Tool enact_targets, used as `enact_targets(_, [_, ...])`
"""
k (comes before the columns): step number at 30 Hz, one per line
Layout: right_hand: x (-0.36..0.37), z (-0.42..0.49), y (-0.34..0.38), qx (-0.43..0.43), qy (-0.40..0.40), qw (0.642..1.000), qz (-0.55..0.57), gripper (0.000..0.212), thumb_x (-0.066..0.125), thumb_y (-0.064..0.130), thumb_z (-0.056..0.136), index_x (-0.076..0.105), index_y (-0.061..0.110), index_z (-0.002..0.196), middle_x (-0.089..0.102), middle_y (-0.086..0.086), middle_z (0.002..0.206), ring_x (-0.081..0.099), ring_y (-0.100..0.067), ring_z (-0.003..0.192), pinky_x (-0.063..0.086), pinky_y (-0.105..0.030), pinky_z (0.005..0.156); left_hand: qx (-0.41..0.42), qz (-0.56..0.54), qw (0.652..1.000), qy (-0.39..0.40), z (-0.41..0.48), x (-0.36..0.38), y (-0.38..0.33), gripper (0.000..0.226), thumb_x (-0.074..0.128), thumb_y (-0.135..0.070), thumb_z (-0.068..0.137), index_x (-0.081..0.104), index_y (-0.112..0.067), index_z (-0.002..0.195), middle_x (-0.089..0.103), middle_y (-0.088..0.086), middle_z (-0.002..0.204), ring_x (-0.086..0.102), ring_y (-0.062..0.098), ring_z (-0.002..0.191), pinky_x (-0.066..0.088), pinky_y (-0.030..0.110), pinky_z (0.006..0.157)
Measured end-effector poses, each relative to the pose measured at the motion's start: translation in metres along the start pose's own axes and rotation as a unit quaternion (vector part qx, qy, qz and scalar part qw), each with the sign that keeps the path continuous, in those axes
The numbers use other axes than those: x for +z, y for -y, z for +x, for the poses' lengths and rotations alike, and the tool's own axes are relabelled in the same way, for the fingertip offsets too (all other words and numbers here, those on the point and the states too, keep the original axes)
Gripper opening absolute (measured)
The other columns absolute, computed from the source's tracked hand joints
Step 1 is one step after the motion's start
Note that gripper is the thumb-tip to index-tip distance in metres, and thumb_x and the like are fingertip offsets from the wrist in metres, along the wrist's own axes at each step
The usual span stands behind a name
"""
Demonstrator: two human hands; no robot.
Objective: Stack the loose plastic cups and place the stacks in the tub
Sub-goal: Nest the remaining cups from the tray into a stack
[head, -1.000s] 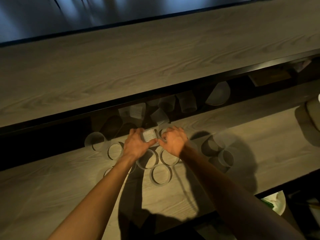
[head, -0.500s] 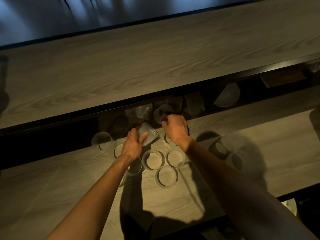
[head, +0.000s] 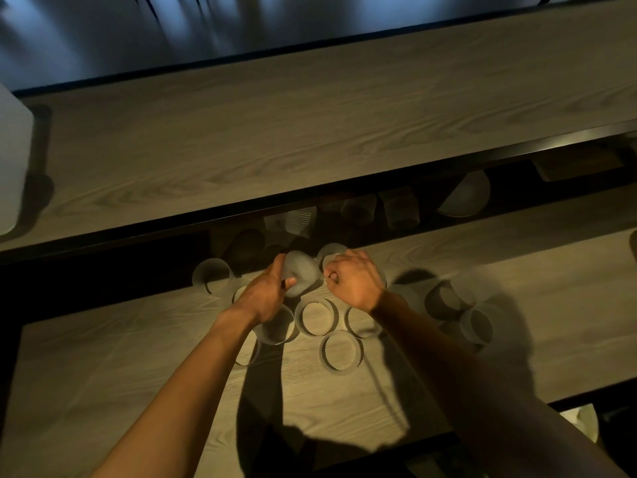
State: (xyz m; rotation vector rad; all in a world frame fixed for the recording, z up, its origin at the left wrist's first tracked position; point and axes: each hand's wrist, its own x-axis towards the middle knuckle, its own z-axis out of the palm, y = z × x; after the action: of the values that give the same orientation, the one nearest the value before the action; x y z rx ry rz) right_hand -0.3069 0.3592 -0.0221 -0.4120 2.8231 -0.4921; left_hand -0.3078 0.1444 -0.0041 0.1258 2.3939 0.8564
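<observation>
Both bare forearms reach in over the near edge of the surface [head: 103, 357] and converge toward its far edge, the hands close together but not touching. The left hand [head: 262, 298] is turned palm inward, fingers round the far side and thumb on the near side of a ribbed cup [head: 301, 270], which it grips tilted. The right hand [head: 356, 282] has its back upward and its fingers curled tight, thumb tip against forefinger; whether it pinches anything cannot be told.

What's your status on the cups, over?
Left hand grips ribbed cup. Right hand curled beside second cup, grip unclear. Loose cups crowd the table under both hands.
</observation>
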Motion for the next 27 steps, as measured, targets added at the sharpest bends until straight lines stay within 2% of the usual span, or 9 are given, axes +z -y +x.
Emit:
enact_targets(6, [-0.002, -0.008, 0.006, 0.016, -0.045, 0.998, 0.041, 0.024, 0.055, 0.032, 0.099, 0.065, 0.024, 0.119, 0.064, 0.004, 0.119, 0.050, -0.012, 0.114, 0.039, -0.032, 0.102, -0.038, -0.074, 0.996, 0.025, -0.008, -0.002, 0.005, 0.069, 0.051, -0.019, 0.103, 0.007, -0.033, 0.156, 0.041, 0.007, 0.153, 0.041, 0.029, 0.140, 0.032, 0.047, 0.116])
enact_targets(9, [-0.002, -0.014, 0.011, 0.017, -0.053, 0.998, 0.042, 0.024, 0.055, 0.030, 0.099, 0.064, 0.024, 0.120, 0.063, 0.004, 0.121, 0.049, -0.012, 0.115, 0.036, -0.031, 0.103, -0.051, -0.105, 0.993, 0.022, -0.011, 0.000, 0.010, 0.080, 0.058, -0.013, 0.096, 0.009, -0.034, 0.156, 0.039, 0.007, 0.155, 0.037, 0.029, 0.143, 0.029, 0.049, 0.119])
enact_targets(12, [-0.005, -0.020, 0.016, 0.021, -0.061, 0.997, 0.052, 0.024, 0.057, 0.029, 0.099, 0.065, 0.023, 0.121, 0.063, 0.005, 0.124, 0.048, -0.013, 0.119, 0.035, -0.032, 0.104, -0.052, -0.134, 0.990, -0.008, -0.015, 0.003, 0.008, 0.087, 0.066, -0.020, 0.091, 0.010, -0.034, 0.156, 0.030, 0.006, 0.159, 0.032, 0.028, 0.146, 0.026, 0.052, 0.120])
enact_targets(15, [-0.007, -0.030, 0.020, 0.028, -0.072, 0.995, 0.067, 0.023, 0.057, 0.029, 0.099, 0.065, 0.024, 0.120, 0.062, 0.005, 0.125, 0.047, -0.012, 0.122, 0.034, -0.032, 0.105, -0.038, -0.125, 0.990, -0.059, -0.022, 0.007, -0.001, 0.084, 0.067, -0.019, 0.092, 0.015, -0.024, 0.157, 0.024, 0.006, 0.161, 0.029, 0.029, 0.147, 0.025, 0.049, 0.121])
enact_targets(19, [-0.011, -0.041, 0.025, 0.053, -0.076, 0.991, 0.100, 0.025, 0.057, 0.030, 0.099, 0.063, 0.026, 0.124, 0.061, 0.007, 0.126, 0.046, -0.011, 0.123, 0.036, -0.034, 0.104, 0.002, -0.054, 0.990, -0.131, -0.040, 0.014, -0.015, 0.074, 0.067, -0.027, 0.094, 0.026, -0.021, 0.155, 0.032, 0.004, 0.157, 0.039, 0.025, 0.140, 0.031, 0.040, 0.115])
enact_targets(22, [-0.016, -0.051, 0.034, 0.068, -0.091, 0.986, 0.124, 0.028, 0.059, 0.030, 0.098, 0.061, 0.027, 0.126, 0.061, 0.008, 0.125, 0.048, -0.010, 0.118, 0.041, -0.033, 0.100, 0.024, -0.049, 0.984, -0.169, -0.059, 0.020, -0.023, 0.070, 0.068, -0.029, 0.094, 0.030, -0.023, 0.153, 0.039, 0.002, 0.153, 0.044, 0.021, 0.136, 0.034, 0.031, 0.108])
enact_targets(24, [-0.019, -0.057, 0.040, 0.068, -0.098, 0.984, 0.132, 0.028, 0.059, 0.030, 0.098, 0.062, 0.026, 0.125, 0.062, 0.007, 0.124, 0.049, -0.010, 0.116, 0.043, -0.033, 0.099, 0.042, -0.033, 0.979, -0.196, -0.068, 0.022, -0.025, 0.068, 0.069, -0.032, 0.093, 0.034, -0.022, 0.151, 0.043, 0.002, 0.150, 0.045, 0.020, 0.135, 0.035, 0.030, 0.107])
enact_targets(27, [-0.025, -0.070, 0.051, 0.081, -0.123, 0.977, 0.152, 0.025, 0.060, 0.025, 0.097, 0.064, 0.025, 0.122, 0.063, 0.005, 0.121, 0.051, -0.012, 0.114, 0.046, -0.035, 0.097, 0.040, -0.079, 0.981, -0.175, -0.083, 0.027, -0.026, 0.063, 0.066, -0.035, 0.095, 0.036, -0.025, 0.149, 0.045, 0.001, 0.149, 0.049, 0.017, 0.131, 0.042, 0.033, 0.107])
